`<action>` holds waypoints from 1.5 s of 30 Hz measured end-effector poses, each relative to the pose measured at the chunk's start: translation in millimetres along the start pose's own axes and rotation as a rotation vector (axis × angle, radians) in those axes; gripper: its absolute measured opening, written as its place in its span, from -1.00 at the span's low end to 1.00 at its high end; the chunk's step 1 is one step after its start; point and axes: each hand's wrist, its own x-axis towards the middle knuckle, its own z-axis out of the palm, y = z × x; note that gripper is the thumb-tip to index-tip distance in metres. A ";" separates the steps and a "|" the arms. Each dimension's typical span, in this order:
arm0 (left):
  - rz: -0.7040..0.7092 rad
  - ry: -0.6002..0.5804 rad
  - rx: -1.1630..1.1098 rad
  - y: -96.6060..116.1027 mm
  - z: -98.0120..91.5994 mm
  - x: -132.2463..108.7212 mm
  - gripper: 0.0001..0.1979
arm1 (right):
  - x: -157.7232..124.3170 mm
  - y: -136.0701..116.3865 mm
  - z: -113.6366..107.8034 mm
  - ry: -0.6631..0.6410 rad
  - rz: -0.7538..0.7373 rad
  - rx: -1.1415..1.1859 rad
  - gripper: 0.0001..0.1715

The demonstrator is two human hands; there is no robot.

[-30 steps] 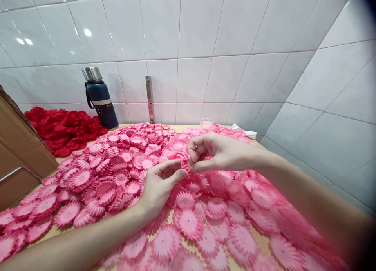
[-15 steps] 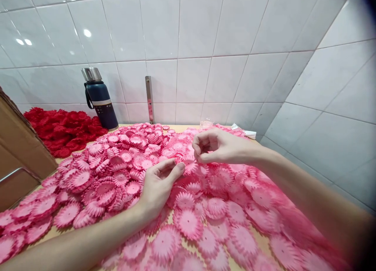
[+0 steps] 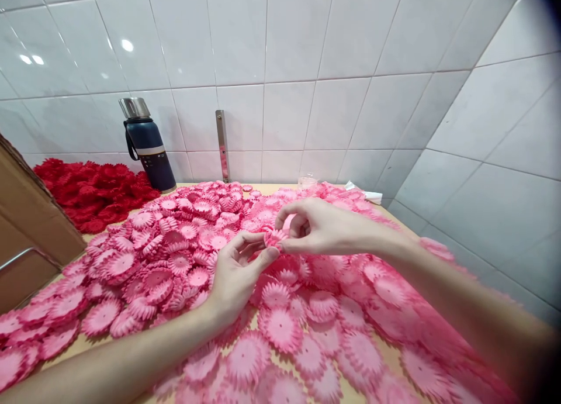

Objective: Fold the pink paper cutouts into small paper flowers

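Between my two hands, near the middle of the view, is a small pink fabric petal disc (image 3: 274, 237) with a notched edge. My left hand (image 3: 239, 269) pinches it from the left with thumb and forefinger. From the right, my right hand (image 3: 309, 225) is closed at the disc's other side, thumb and fingertips together at its edge. Whether anything finer sits in the right fingertips cannot be made out. Beneath both hands spreads a broad heap of similar pink petal discs (image 3: 280, 331), each with a small hole at its centre.
A dark blue bottle (image 3: 149, 149) stands at the back left beside a pile of red petal discs (image 3: 96, 190). A cardboard box (image 3: 30, 228) is at the left edge. A clear cup (image 3: 307, 182) and white paper (image 3: 372, 197) lie by the tiled wall (image 3: 289, 117).
My right hand has moved left and slightly down, its fingertips now meeting the pink disc at the left hand. The left hand has hardly moved.
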 end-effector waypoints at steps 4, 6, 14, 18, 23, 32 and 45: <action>0.014 -0.019 -0.002 0.7 1.3 -0.6 -0.80 | 0.6 -0.6 1.3 -0.016 0.004 -0.069 -0.74; 0.028 -0.034 -0.005 0.9 1.7 -0.8 -0.81 | 1.8 -0.1 2.8 -0.003 0.003 -0.043 -0.76; 0.051 -0.036 -0.016 2.3 2.4 -1.5 -0.82 | 6.7 2.7 7.1 -0.015 0.010 0.085 -0.78; 0.038 0.020 0.007 -1.9 -0.6 1.7 -0.80 | 6.5 2.7 4.4 -0.007 0.011 0.162 -0.72; -0.006 0.094 0.029 -4.6 -3.6 5.0 -0.76 | 3.8 3.5 0.2 0.104 0.021 0.087 -0.77; -0.055 0.050 0.030 4.6 1.6 0.7 -0.76 | 0.2 8.3 -14.4 0.152 -0.068 0.176 -0.75; -0.058 -0.005 -0.024 2.7 -0.1 1.1 -0.79 | -1.0 4.3 -8.1 -0.129 -0.074 0.320 -0.81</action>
